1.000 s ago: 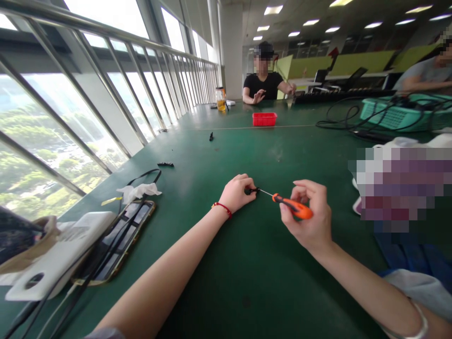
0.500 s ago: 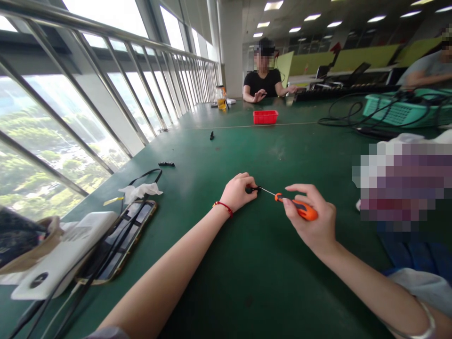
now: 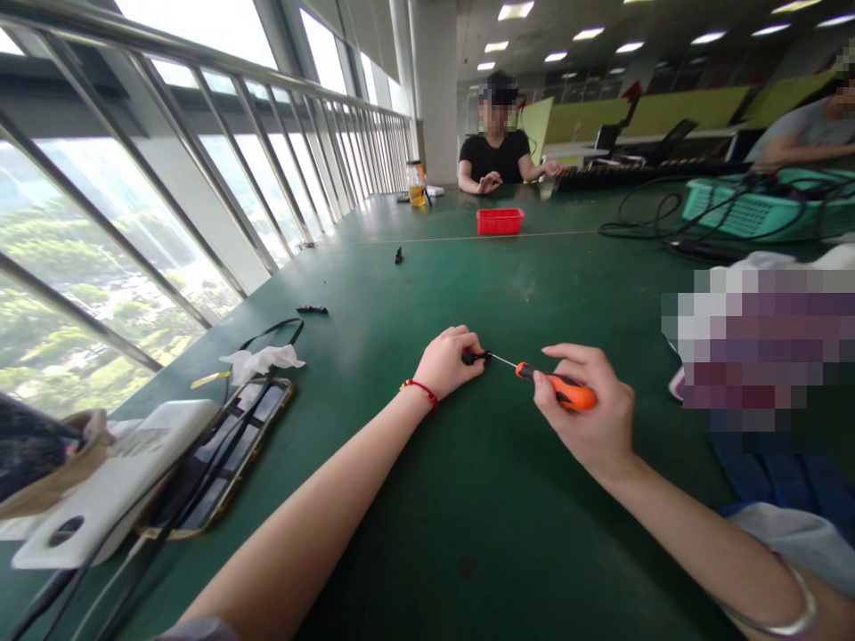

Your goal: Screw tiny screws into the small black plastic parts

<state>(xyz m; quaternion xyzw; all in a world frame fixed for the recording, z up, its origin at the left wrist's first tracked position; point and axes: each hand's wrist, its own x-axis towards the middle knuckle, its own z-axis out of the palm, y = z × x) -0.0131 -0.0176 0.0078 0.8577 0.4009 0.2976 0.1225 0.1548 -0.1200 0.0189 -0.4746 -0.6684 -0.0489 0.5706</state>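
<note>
The left hand (image 3: 447, 363) pinches a black piece (image 3: 478, 357), and beside it the right hand (image 3: 599, 414) grips a screwdriver (image 3: 567, 392), now seemingly rolled slightly, so turning probably continues.

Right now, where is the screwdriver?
In the head view, the screwdriver is right of centre, in the right hand, pointing left toward the small black part in the left hand.

Small black part (image 3: 478, 357), apparently half hidden by the left fingers (image 3: 470, 342), outline unclear
</note>
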